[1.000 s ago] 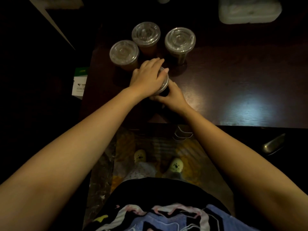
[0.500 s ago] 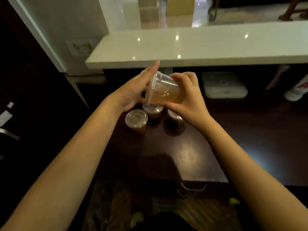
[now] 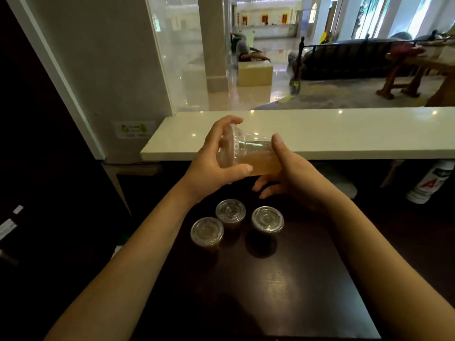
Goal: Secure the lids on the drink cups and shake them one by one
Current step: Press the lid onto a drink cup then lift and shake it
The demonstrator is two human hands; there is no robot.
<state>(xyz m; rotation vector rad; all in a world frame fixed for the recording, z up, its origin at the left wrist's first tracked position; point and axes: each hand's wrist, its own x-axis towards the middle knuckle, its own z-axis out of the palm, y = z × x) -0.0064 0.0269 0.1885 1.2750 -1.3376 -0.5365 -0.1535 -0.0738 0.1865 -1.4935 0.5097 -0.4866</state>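
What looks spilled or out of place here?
Only the cup lies sideways, gripped by the left hand at its lid and the right hand at its base. No spill shows; the other cups stand upright on the table.

Held cup (image 3: 256, 156): base hidden behind the right hand (image 3: 293, 173), lid (image 3: 227, 151) partly covered by the left hand (image 3: 209, 166); wall sticker (image 3: 134, 129): print too small to read; white canister (image 3: 430, 188): lettering only partly legible; pale labels (image 3: 8, 228) at left edge: blurred, cut off.
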